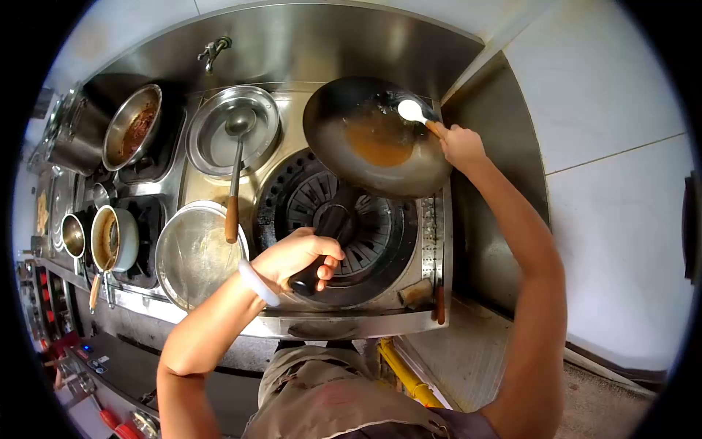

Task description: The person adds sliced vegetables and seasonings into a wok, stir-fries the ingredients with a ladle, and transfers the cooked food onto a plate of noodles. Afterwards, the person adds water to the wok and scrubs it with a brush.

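Observation:
My left hand [307, 262] is wrapped round the black handle of a dark wok [333, 157]. The wok is tilted, beyond and slightly to the right of the middle of the round burner [292, 197]. Brown liquid [380, 146] lies in its bowl. At the wok's right rim, my right hand [461, 146] grips a utensil by its wooden handle. This utensil has a rounded white head [411, 110] held over the wok; whether it is a spoon or another tool I cannot tell.
To the left, a ladle [238, 157] rests in a metal basin [194, 146], its handle reaching over a mesh strainer [197, 256]. Farther left stand a metal pan [150, 99], a white saucepan [128, 238] and a small pot [73, 234]. A tap [213, 51] juts from the backsplash.

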Motion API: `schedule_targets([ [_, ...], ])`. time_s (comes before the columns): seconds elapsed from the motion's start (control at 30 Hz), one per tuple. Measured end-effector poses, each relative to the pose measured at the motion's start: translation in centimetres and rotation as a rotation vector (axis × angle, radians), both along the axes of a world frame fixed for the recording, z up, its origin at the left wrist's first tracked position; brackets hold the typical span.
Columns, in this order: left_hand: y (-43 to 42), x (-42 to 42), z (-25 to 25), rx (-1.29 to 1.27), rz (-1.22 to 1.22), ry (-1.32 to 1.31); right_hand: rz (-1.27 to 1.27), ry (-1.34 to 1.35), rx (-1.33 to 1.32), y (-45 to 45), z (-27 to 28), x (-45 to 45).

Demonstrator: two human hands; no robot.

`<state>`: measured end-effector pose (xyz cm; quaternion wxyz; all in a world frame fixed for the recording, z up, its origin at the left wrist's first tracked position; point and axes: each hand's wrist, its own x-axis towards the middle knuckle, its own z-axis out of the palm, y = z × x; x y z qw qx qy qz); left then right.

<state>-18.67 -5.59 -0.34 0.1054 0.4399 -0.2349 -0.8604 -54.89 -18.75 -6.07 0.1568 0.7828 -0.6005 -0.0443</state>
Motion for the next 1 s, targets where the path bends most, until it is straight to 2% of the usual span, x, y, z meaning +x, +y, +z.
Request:
schedule_targets([
  [0.03,0.0,0.3,-0.4,0.022,-0.001,0.036,0.000,0.000,0.003,0.7,1.4,0.7],
  [0.1,0.5,0.6,-0.7,0.010,0.006,0.055,-0.077,-0.112,0.329,2.0,4.2,1.6],
  [0.17,0.6,1.1,-1.1,0.021,0.010,0.062,-0.061,-0.172,0.357,2.6,4.9,1.4],
  [0.23,0.4,1.9,-1.7,0.029,0.012,0.077,-0.071,-0.389,0.718,3.3,6.4,2.0],
  [0.27,0.2,2.5,-2.2,0.034,-0.009,0.095,0.080,-0.557,0.719,3.4,4.9,1.2],
  [0.3,0.0,3.0,-2.5,0.038,-0.030,0.113,0.082,-0.554,0.719,3.5,5.5,2.3],
  [0.37,-0.2,3.7,-2.3,0.043,-0.035,0.109,-0.328,-0.712,1.023,3.2,6.9,5.8],
  [0.43,-0.2,4.1,-2.9,0.033,-0.076,0.108,-0.312,-0.782,1.010,1.7,3.0,7.0],
  [0.5,-0.3,4.3,-3.2,0.038,-0.076,0.091,0.303,-0.891,0.483,-0.7,-3.2,7.3],
  [0.53,-0.3,4.2,-3.1,0.072,-0.060,0.100,0.310,-0.893,0.487,-1.0,-2.7,8.6],
  [0.6,-0.3,4.2,-2.8,0.087,-0.042,0.123,0.017,-0.436,0.251,-1.4,-1.1,11.3],
  [0.63,-0.4,4.3,-2.9,0.085,-0.037,0.122,-0.082,-0.275,0.249,-1.9,-0.3,11.9],
  [0.73,-0.7,4.6,-2.8,0.099,-0.012,0.173,-0.045,-0.093,0.278,-2.1,2.8,10.7],
  [0.77,-0.8,4.7,-3.2,0.112,-0.006,0.210,-0.064,-0.006,0.392,-1.6,4.2,9.8],
  [0.83,-1.4,5.1,-3.6,0.141,-0.010,0.290,-0.238,-0.101,0.568,-0.6,5.8,9.2],
  [0.87,-1.6,5.1,-3.4,0.137,-0.009,0.295,-0.238,-0.095,0.564,-0.2,5.9,9.4],
  [0.93,-1.9,5.0,-3.0,0.206,-0.024,0.284,0.024,-0.441,0.735,0.4,5.5,9.9],
  [0.97,-2.1,5.1,-2.9,0.203,-0.021,0.284,0.028,-0.439,0.733,-0.3,3.9,10.1],
  [1.0,-2.3,5.1,-2.8,0.203,-0.039,0.275,-0.005,-0.550,0.624,-1.6,1.2,10.5],
])
